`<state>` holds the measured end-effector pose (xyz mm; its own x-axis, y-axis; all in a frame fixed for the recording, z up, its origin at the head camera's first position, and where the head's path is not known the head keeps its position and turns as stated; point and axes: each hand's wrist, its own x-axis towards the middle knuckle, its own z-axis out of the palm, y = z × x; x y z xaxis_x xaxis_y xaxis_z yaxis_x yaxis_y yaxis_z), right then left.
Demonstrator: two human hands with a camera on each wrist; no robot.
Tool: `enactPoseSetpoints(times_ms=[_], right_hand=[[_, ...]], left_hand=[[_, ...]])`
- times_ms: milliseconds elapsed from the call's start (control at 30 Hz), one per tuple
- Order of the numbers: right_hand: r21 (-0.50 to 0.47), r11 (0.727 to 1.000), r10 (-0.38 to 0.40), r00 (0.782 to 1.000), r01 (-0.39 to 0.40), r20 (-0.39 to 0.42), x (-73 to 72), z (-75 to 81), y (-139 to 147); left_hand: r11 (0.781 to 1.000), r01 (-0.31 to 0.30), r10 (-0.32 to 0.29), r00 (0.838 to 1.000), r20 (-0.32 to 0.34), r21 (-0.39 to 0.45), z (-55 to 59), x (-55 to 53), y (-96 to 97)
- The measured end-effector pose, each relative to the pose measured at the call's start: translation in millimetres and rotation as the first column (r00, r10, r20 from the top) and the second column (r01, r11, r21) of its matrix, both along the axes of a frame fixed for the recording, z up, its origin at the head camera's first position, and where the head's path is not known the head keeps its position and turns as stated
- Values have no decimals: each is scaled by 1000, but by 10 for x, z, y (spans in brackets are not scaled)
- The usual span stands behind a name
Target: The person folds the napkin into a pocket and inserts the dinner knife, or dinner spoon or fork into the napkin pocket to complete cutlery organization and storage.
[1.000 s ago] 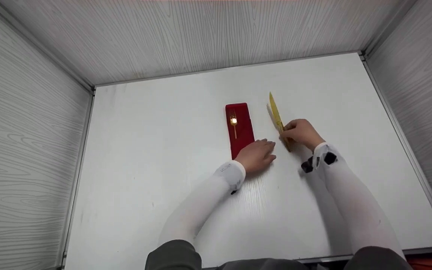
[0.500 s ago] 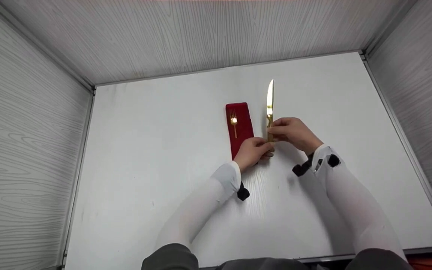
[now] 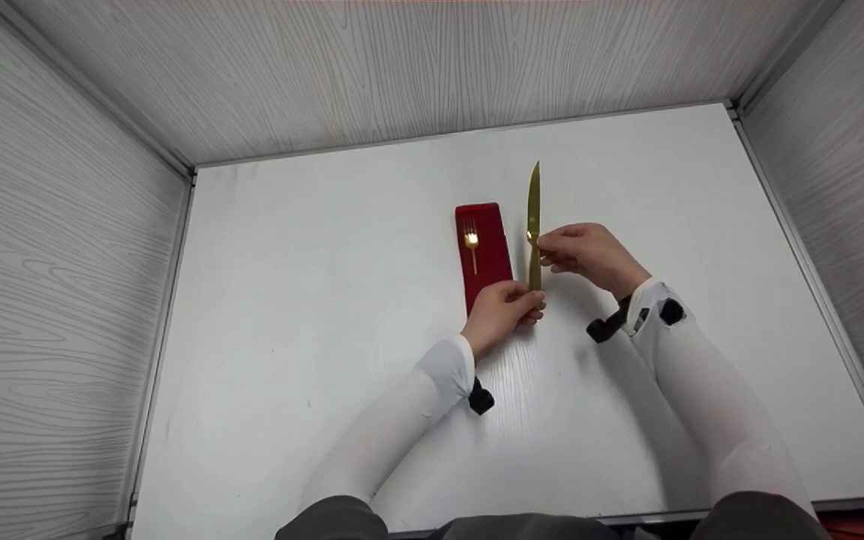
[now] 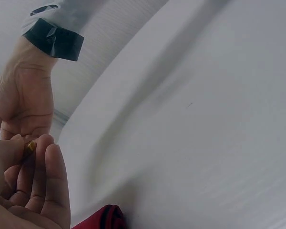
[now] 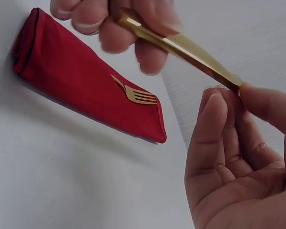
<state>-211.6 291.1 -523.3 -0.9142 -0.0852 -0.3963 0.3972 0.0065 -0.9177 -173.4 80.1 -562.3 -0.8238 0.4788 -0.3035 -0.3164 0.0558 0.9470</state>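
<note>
A gold table knife point(image 3: 534, 206) is held between both hands, its blade pointing away from the person. My left hand point(image 3: 498, 311) pinches the end of its handle, which shows as a small gold tip between thumb and fingers in the left wrist view. Thumb and fingertips of my right hand point(image 3: 589, 253) pinch the knife near where handle meets blade. Just left of the knife lies a folded red napkin point(image 3: 489, 259), its near end covered by the left hand in the head view. On the napkin rests a gold fork point(image 5: 138, 95), tines toward the far end.
The white table point(image 3: 312, 300) carries the napkin. Grey wood-grain panels point(image 3: 432, 67) enclose it at the back and both sides. Black wrist-worn pieces point(image 3: 481, 397) stick out below the sleeves, close over the tabletop.
The right hand has brought the knife leftward beside the napkin and straightened it. The left hand, earlier flat with straight fingers, now pinches the handle end. The right grip has moved slightly toward the blade.
</note>
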Motion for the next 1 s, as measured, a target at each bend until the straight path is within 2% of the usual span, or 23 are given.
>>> enactPoseSetpoints(times_ms=[267,433,500,533,567,600,633,667,700,733,767,800,833,867,900,933,967,1000], right_hand=[[75,991,106,994,-106,13,-89,27,-126],[95,991,91,996,-91,8,-155,39,-213],[104,992,73,997,-73,0,-183,42,-228],[111,992,63,998,-62,-5,-197,44,-228],[130,990,54,998,-52,-13,-210,50,-220],[155,987,44,999,-40,-21,-225,55,-205],[178,984,29,999,-22,-32,-245,57,-186],[202,979,10,999,-2,-42,-265,63,-173],[229,973,-4,999,16,-54,-284,68,-162],[257,966,-14,998,30,-66,-306,69,-149],[284,958,-23,997,44,-74,-328,74,-145],[303,951,-34,996,58,-83,-356,73,-149],[317,946,-42,995,69,-92,-382,73,-159],[334,940,-45,994,75,-98,-407,74,-174],[345,935,-48,993,81,-104,-434,70,-189],[355,931,-49,993,84,-106,-463,65,-208],[361,928,-51,993,88,-109,-492,61,-234],[366,927,-47,992,86,-114,-522,54,-260]], left_hand=[[999,-9,8,1000,-30,-48,-35,-5,-86],[999,21,-22,999,-26,-46,-19,-19,-183],[992,49,-59,995,-80,-120,-7,-14,-244],[981,62,-86,988,-125,-184,2,-7,-279],[964,76,-122,977,-173,-255,10,4,-313],[937,92,-175,958,-226,-337,19,17,-347],[897,106,-246,926,-286,-429,19,28,-380],[846,116,-329,881,-340,-520,11,37,-416],[788,128,-426,820,-383,-602,-7,42,-454],[717,136,-532,740,-411,-683,-26,48,-497],[642,132,-637,640,-430,-755,-58,49,-539],[563,109,-730,530,-431,-819,-98,49,-583],[495,78,-802,424,-420,-865,-146,46,-627],[437,50,-855,332,-398,-898,-193,46,-668],[388,21,-894,253,-371,-921,-240,46,-701],[351,-9,-919,189,-346,-936,-284,45,-729],[326,-34,-933,146,-328,-945,-327,41,-747],[309,-53,-942,118,-313,-950,-365,37,-759]])
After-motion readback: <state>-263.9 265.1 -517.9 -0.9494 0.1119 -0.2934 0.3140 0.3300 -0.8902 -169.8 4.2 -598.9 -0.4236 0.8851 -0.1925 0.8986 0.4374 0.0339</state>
